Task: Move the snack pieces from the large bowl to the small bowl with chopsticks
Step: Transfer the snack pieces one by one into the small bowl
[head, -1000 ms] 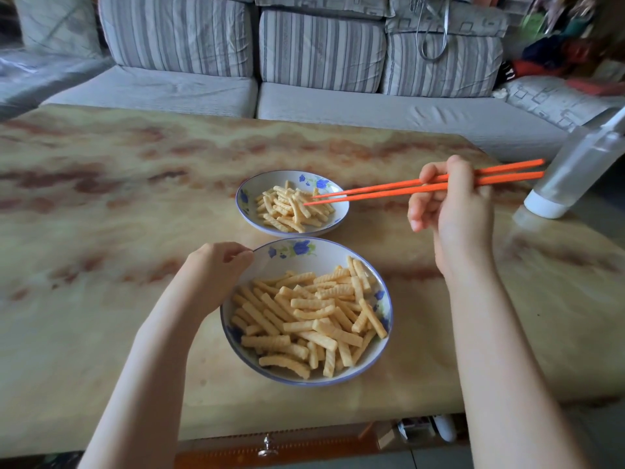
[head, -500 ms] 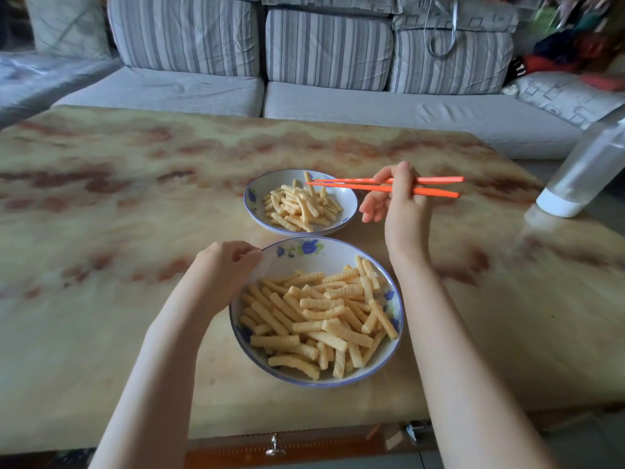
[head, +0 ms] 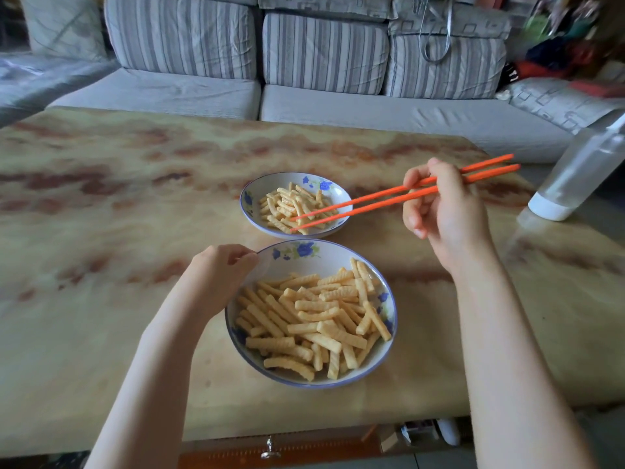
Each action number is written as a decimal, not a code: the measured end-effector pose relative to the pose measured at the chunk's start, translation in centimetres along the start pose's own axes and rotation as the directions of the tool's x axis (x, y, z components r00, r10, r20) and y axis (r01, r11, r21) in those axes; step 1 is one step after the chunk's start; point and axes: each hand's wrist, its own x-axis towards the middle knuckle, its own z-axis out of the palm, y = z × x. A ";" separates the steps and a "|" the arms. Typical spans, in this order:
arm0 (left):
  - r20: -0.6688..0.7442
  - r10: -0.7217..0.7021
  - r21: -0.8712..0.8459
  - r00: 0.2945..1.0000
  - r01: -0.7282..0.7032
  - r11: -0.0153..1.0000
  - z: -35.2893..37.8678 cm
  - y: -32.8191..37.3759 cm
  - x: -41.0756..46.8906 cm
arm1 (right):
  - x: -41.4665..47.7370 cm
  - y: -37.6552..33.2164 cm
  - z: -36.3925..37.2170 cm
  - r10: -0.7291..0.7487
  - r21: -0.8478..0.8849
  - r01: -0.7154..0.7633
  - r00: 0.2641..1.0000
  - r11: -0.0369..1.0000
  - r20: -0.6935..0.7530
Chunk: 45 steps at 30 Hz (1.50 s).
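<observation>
A striped grey sofa (head: 324,106) runs along behind everything, well beyond the large bowl (head: 324,262). The bowl stands on a marbled tan table (head: 101,231), close to the near edge. A clear bottle (head: 581,174) with a white base leans at the table's rim, well off to the far right of the large bowl.

The large bowl is white with blue flowers and a blue rim. It holds a loose heap of ridged yellow snack pieces (head: 314,319), mostly in its near and right half. Its far wall is bare.

The left hand (head: 220,275) is at the large bowl's far-left rim. Its fingers are curled together and the thumb tip rests on the rim, holding the bowl. The right hand (head: 449,214) hangs above the table to the far right of the large bowl. Its thumb and bent fingers pinch the chopsticks, and the lower fingers are curled beneath.

The small bowl (head: 280,182), with the same pattern, sits just beyond the large bowl, close to it but apart. It holds a smaller pile of pieces (head: 291,206).

The orange chopsticks (head: 372,198) slant from the right hand down to the left. Their tips are a little apart over the near side of the small bowl's pile. I cannot tell whether they touch it.
</observation>
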 end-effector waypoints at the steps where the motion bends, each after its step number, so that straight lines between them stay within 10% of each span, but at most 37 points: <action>1: 0.001 0.001 0.000 1.000 -0.001 1.000 0.0 0.0 0.0 | -0.2 -0.4 -0.3 0.018 -0.027 -0.017 0.999 0.999 0.039; 13: 0.002 0.008 -0.005 1.000 -0.008 1.000 0.0 -0.1 0.0 | -2.0 -1.5 -0.5 0.122 -0.299 -0.069 0.979 0.952 0.164; 36: 0.014 0.011 -0.032 1.000 -0.010 0.999 -0.2 -0.1 0.0 | -0.1 0.6 1.1 -0.056 0.073 0.093 0.913 0.993 -0.405; 45: 0.009 0.020 -0.012 1.000 -0.020 1.000 -0.2 -0.1 0.1 | 0.1 2.9 2.5 -0.041 -0.021 0.036 0.940 0.999 -0.339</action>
